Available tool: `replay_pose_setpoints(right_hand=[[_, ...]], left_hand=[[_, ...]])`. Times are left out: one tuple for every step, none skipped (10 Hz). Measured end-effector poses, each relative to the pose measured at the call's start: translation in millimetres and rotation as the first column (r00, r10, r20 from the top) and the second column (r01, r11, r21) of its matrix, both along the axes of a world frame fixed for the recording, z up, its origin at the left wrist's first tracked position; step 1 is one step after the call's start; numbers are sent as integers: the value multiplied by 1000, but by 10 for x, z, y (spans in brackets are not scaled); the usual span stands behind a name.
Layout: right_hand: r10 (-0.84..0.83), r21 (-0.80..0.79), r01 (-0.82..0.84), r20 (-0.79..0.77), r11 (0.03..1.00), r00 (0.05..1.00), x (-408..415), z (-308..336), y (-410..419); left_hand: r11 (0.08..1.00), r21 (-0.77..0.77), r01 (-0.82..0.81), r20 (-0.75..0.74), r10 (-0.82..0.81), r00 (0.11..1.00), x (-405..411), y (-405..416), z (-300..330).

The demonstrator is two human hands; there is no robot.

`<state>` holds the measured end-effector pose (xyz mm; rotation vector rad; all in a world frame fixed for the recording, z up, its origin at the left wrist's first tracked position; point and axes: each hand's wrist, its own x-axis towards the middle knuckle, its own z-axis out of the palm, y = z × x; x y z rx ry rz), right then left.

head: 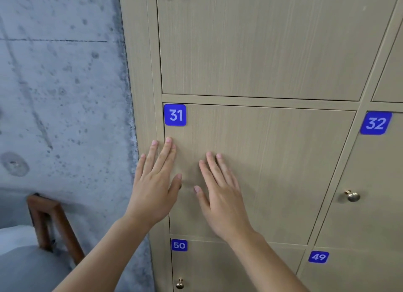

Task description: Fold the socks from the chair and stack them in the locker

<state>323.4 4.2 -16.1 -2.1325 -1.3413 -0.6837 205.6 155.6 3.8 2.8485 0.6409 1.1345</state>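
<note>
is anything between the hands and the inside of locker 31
Yes: the closed door of locker 31. The left hand and right hand lie flat on it with straight fingers. No socks are in view.

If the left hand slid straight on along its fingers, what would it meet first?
The left hand lies flat on the beige wood-grain locker door, fingers pointing up and slightly right. Going straight on, it would probably reach the blue square number plate marked 31 first, at the door's upper left corner.
</note>
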Motion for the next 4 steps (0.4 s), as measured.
replay_pose_setpoints(right_hand=[[22,27,-22,-20,999,1000,-37,5,25],[119,113,-113,-55,987,991,-175,12,149],[228,129,-219,-62,967,972,-397,-14,322],[381,139,-368,-78,919,921,-872,-1,636]], left_hand=[[1000,-13,-1,11,1,1000,-66,-32,18],[999,6,-46,-30,46,998,-353,-88,48],[992,28,-122,-44,123,991,-682,-99,94],[958,87,-272,-61,277,959,-1281,-6,118]])
